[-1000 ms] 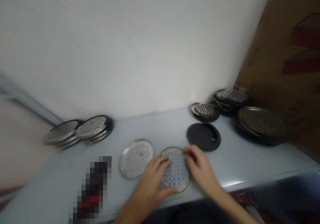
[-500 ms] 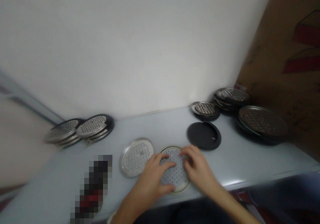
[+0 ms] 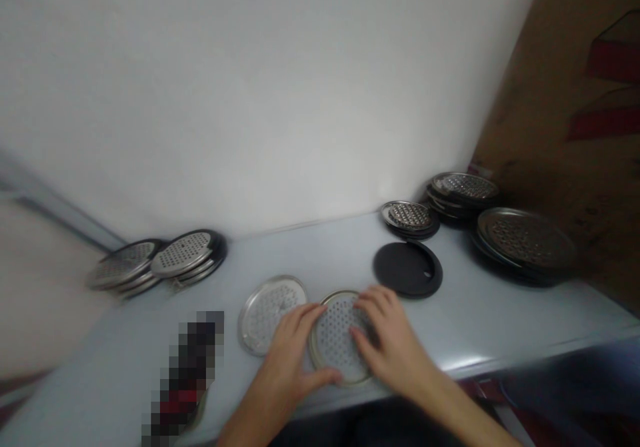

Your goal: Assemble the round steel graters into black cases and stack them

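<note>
1. Your grater plate (image 3: 337,340) is flat on the tabletop (image 3: 315,254), near the front edge, between your hands. Looks like it's crept a bit to the left over the last second, closer to the second plate (image 3: 265,314).

2. Your left hand (image 3: 295,344) has backed off. The fingers were reaching in over the holes; now they're out at the left rim, spread wide from the thumb, which sits on the near edge.

3. Your right hand (image 3: 387,334) did the opposite: it was out at the right rim, now it's curled in over the right part of the holes. Can't tell from here if it's pinching anything.

4. What I'd take from that: you're shifting or re-gripping this plate, so I'd call it still being worked on.

5. Nothing else has budged, far as I can see. The black disc (image 3: 403,270) is lying behind your right hand, apart from the plate, and the left stack (image 3: 183,252) and right stack (image 3: 525,240) look the same.
</note>
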`<action>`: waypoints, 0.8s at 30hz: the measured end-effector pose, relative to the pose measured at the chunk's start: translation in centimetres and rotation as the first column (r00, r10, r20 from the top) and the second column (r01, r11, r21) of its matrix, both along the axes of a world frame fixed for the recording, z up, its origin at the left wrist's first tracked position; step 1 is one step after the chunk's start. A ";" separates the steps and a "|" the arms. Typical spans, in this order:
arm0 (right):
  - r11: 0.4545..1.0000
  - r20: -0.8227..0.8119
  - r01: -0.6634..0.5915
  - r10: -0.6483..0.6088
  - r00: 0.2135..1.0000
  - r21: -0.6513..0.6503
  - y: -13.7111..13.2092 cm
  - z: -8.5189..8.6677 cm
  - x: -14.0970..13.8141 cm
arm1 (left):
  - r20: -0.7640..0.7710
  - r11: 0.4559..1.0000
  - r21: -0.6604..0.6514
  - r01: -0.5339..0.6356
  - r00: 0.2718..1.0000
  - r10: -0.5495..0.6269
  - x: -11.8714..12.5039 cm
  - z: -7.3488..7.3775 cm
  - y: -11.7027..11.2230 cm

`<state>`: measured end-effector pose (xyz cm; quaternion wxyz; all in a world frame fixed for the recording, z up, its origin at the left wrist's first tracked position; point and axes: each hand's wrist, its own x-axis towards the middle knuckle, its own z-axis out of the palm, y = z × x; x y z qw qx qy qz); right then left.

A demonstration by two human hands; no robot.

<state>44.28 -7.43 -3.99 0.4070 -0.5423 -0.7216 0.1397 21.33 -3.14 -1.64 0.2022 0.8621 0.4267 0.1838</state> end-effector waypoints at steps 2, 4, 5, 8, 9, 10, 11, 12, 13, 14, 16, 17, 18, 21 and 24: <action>0.993 0.096 -0.113 0.112 0.989 0.012 -0.5 0.6 -0.2 | -0.008 0.995 0.097 -0.018 1.000 0.019 -1.0 -1.2 -0.2; 0.975 0.169 -0.222 0.223 0.960 -0.022 -0.9 1.2 -0.5 | -0.025 0.988 0.157 0.006 1.000 -0.002 -1.6 -2.4 -0.4; 0.966 0.189 -0.255 0.259 0.947 -0.047 -1.0 1.4 -0.6 | -0.032 0.985 0.174 0.020 0.999 -0.014 -1.8 -3.0 -0.6; 0.960 0.203 -0.256 0.274 0.940 -0.112 -1.1 1.7 -0.8 | -0.050 0.983 0.180 0.034 0.998 -0.026 -1.8 -3.9 -0.8; 0.962 0.203 -0.243 0.265 0.942 -0.127 -1.1 1.7 -0.8 | -0.053 0.984 0.176 0.034 0.998 -0.025 -1.8 -4.0 -0.8; 0.963 0.205 -0.232 0.257 0.944 -0.139 -1.0 1.6 -0.8 | -0.054 0.985 0.168 0.032 0.998 -0.024 -1.7 -4.0 -0.8; 0.964 0.207 -0.222 0.249 0.946 -0.146 -1.0 1.6 -0.8 | -0.054 0.986 0.160 0.035 0.998 -0.026 -1.6 -4.0 -0.8; 0.965 0.209 -0.214 0.242 0.947 -0.150 -0.9 1.6 -0.8 | -0.054 0.988 0.151 0.038 0.998 -0.030 -1.6 -3.8 -0.9; 0.967 0.210 -0.207 0.236 0.949 -0.151 -0.9 1.5 -0.8 | -0.052 0.989 0.142 0.039 0.998 -0.032 -1.5 -3.7 -0.9; 0.969 0.211 -0.199 0.228 0.951 -0.149 -0.8 1.4 -0.8 | -0.047 0.991 0.132 0.031 0.999 -0.025 -1.4 -3.5 -1.0; 0.974 0.208 -0.174 0.201 0.957 -0.143 -0.8 1.3 -0.9 | -0.025 0.995 0.101 0.004 1.000 -0.001 -1.2 -3.1 -1.3; 0.977 0.203 -0.162 0.188 0.961 -0.138 -0.8 1.2 -0.9 | -0.008 0.997 0.082 -0.015 1.000 0.016 -1.1 -3.0 -1.4; 0.979 0.194 -0.154 0.178 0.965 -0.131 -0.7 1.1 -0.9 | 0.014 0.997 0.062 -0.036 0.999 0.036 -0.9 -2.8 -1.6; 0.982 0.166 -0.148 0.166 0.972 -0.115 -0.7 0.7 -0.9 | 0.095 0.997 0.009 -0.076 0.993 0.075 -0.1 -2.4 -1.8; 0.984 0.161 -0.144 0.160 0.974 -0.108 -0.6 0.5 -0.8 | 0.181 0.994 -0.028 -0.103 0.978 0.106 0.6 -2.2 -1.7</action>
